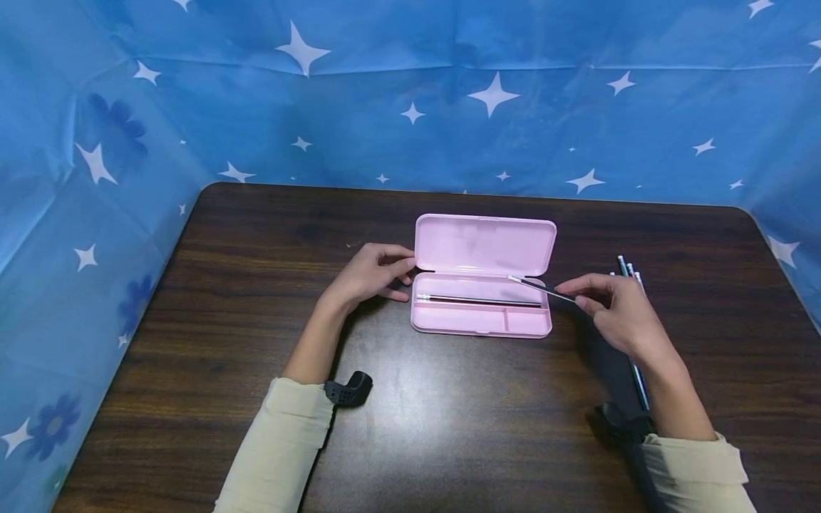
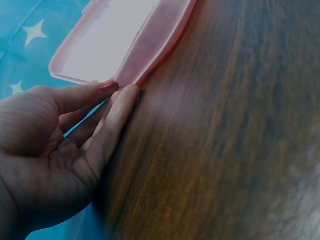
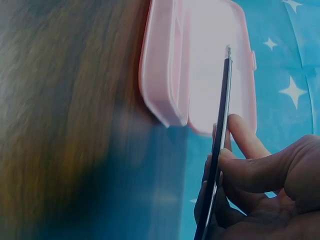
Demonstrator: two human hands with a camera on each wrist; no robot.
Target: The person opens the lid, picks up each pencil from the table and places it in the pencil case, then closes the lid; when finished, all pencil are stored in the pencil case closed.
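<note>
**Pencil Poised Over Pink Case**

A right hand (image 1: 618,306), at 3 o'clock of an open pink case (image 1: 420,322), pinches a dark pencil (image 3: 225,100) between thumb and fingers, its white-tipped end angled between 9 and 10 o'clock above the case. The slim shaft looks light, stiff and smooth, apt to roll or swivel; a pinch near mid-length should steady it best. At 9 o'clock, the left hand (image 1: 372,274), fingers mostly extended, touches the case's end near the hinge. The case looks like light, rigid plastic. Its lid (image 1: 485,244) leans back toward 12 o'clock; the long rear compartment (image 1: 462,285) holds a second pencil (image 1: 481,301) lengthwise, with two narrower compartments on the 6 o'clock side. Loose pencils (image 1: 639,385) lie on the table (image 1: 481,434) beneath the right hand.
</note>
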